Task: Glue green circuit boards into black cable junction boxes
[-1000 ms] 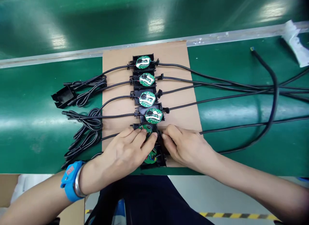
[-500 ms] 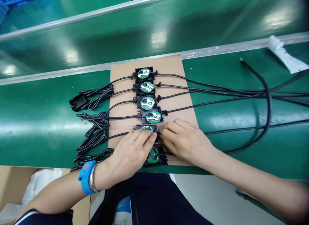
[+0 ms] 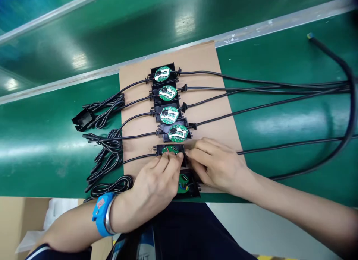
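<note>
The left hand point(image 3: 160, 180) is bent over a black box point(image 3: 159, 151), its fingertips bunched at the green circuit board point(image 3: 171, 149) inside; whether they grip or only press cannot be told. The right hand point(image 3: 216, 163) is curled with thumb and fingers drawn together at the box's right end, and what lies between them is hidden. A black cable point(image 3: 260, 147) emerges from behind the right hand and runs off to its right; another cable point(image 3: 140, 157) leaves the box on the left hand's side.

Just nearer the body than the fingertips lies a second box point(image 3: 194, 192), with coloured wires on its board point(image 3: 183, 183). Beyond the hands, four more boxes stand in a row, their boards point(image 3: 178, 133) bearing white strips. All rest on a cardboard sheet point(image 3: 205, 57) on the green table point(image 3: 36, 148). Left of the left hand lie coiled cables point(image 3: 110, 140); a blue strap point(image 3: 102, 217) and a metal bracelet point(image 3: 108, 217) circle that wrist.
</note>
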A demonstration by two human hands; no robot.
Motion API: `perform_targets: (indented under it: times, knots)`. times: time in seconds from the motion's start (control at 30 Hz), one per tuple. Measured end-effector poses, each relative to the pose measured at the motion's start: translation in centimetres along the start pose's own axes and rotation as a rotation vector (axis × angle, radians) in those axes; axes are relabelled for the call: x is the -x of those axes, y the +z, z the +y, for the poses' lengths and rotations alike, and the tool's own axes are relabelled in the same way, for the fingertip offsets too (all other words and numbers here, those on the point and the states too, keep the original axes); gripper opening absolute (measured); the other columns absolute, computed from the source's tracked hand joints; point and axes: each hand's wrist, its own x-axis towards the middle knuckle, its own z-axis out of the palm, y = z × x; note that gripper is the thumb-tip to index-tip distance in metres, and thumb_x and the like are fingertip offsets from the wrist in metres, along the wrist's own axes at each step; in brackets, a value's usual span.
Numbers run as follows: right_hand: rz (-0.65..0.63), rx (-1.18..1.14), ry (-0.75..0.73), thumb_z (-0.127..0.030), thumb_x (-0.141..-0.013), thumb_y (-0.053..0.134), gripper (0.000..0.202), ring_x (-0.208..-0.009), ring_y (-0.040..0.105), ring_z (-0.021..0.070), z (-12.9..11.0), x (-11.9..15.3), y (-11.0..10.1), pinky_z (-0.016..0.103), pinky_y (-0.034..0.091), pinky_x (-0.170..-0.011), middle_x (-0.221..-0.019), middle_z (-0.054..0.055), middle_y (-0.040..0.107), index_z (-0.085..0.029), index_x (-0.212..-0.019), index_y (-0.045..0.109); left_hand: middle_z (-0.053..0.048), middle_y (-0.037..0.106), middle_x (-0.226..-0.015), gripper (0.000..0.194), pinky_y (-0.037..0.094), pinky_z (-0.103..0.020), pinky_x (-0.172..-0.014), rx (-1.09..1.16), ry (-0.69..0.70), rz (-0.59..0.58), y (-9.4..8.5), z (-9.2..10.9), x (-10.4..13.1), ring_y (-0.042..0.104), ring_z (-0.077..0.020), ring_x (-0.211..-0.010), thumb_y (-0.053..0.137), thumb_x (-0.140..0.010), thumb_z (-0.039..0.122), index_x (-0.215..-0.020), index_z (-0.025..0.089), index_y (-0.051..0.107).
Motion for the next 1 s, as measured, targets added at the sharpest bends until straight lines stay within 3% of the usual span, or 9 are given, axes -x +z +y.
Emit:
perform_targets:
  times: [0.2, 0.3, 0.4, 0.53, 0.63, 0.77, 0.83, 1.0]
  knots:
    - [-0.009, -0.014, -0.03, -0.004, -0.091, 0.051, 0.02, -0.072, 0.05, 0.0174, 0.5, 0.0, -0.2, 0.031, 0.045, -0.066, -0.075, 0.006, 0.056, -0.013, -0.081, 0.066, -0.017, 0.068, -0.12, 0.045, 0.06, -0.034, -0.088, 0.086, -0.011, -0.033, -0.7, -0.3, 0.0, 0.068, -0.0236, -0.103, 0.042, -0.09, 0.0, -0.133, -0.003, 0.056]
    - [-0.008, 0.01, -0.047, -0.008, -0.093, 0.054, 0.016, -0.076, 0.054, 0.0181, 0.3, -0.1, -1.0, 0.031, 0.047, -0.069, -0.078, 0.007, 0.061, -0.012, -0.088, 0.068, -0.014, 0.065, -0.128, 0.048, 0.057, -0.033, -0.097, 0.308, -0.041, 0.095, -1.0, -2.0, 1.6, 0.065, -0.022, -0.115, 0.04, -0.09, -0.002, -0.135, 0.004, 0.055]
    - [0.045, 0.103, -0.097, -0.008, -0.09, 0.059, 0.016, -0.082, 0.055, 0.0203, -1.2, -0.5, -1.7, 0.034, 0.049, -0.076, -0.087, 0.01, 0.066, -0.007, -0.102, 0.07, -0.01, 0.068, -0.123, 0.04, 0.058, -0.032, -0.096, 0.467, -0.223, 0.196, -0.4, -3.9, 3.2, 0.065, -0.0195, -0.112, 0.046, -0.092, 0.003, -0.127, 0.012, 0.062]
    - [-0.025, 0.215, -0.143, -0.015, -0.093, 0.054, 0.031, -0.092, 0.054, 0.026, -4.4, -1.7, -0.9, 0.04, 0.048, -0.084, -0.099, 0.017, 0.067, 0.001, -0.115, 0.068, -0.007, 0.071, -0.099, 0.019, 0.06, -0.036, -0.084, 0.498, -0.357, 0.08, 1.2, -5.3, 3.3, 0.069, -0.0208, -0.093, 0.056, -0.096, 0.019, -0.107, 0.016, 0.071]
    - [-0.122, 0.302, -0.111, -0.024, -0.096, 0.051, 0.036, -0.089, 0.052, 0.0274, -5.7, -2.7, 0.4, 0.042, 0.044, -0.078, -0.097, 0.017, 0.066, 0.0, -0.113, 0.07, -0.006, 0.071, -0.095, 0.017, 0.059, -0.034, -0.084, 0.513, -0.346, 0.054, 2.3, -5.5, 2.5, 0.069, -0.0197, -0.092, 0.056, -0.096, 0.02, -0.098, 0.017, 0.073]
    - [-0.135, 0.314, -0.165, -0.023, -0.093, 0.053, 0.028, -0.083, 0.05, 0.025, -6.0, -3.8, 1.5, 0.041, 0.035, -0.071, -0.083, 0.012, 0.063, -0.012, -0.078, 0.073, -0.006, 0.07, -0.092, 0.02, 0.058, -0.03, -0.079, 0.501, -0.287, 0.037, 3.0, -5.6, 2.1, 0.068, -0.0179, -0.088, 0.052, -0.096, 0.015, -0.094, 0.015, 0.072]
    - [-0.116, 0.304, -0.172, -0.022, -0.092, 0.055, 0.028, -0.083, 0.05, 0.0245, -6.1, -4.0, 1.6, 0.041, 0.034, -0.07, -0.079, 0.01, 0.062, -0.015, -0.069, 0.07, -0.006, 0.069, -0.091, 0.021, 0.058, -0.03, -0.079, 0.481, -0.257, 0.033, 2.9, -5.7, 2.2, 0.067, -0.0181, -0.087, 0.051, -0.096, 0.014, -0.093, 0.014, 0.072]
    - [-0.093, 0.147, -0.134, -0.026, -0.096, 0.054, 0.025, -0.083, 0.053, 0.0226, -4.8, -3.8, -1.0, 0.039, 0.041, -0.074, -0.083, 0.009, 0.067, -0.013, -0.086, 0.073, -0.005, 0.069, -0.088, 0.017, 0.057, -0.032, -0.079, 0.408, -0.153, 0.075, 1.3, -6.6, 2.0, 0.066, -0.019, -0.084, 0.054, -0.095, 0.015, -0.095, 0.015, 0.071]
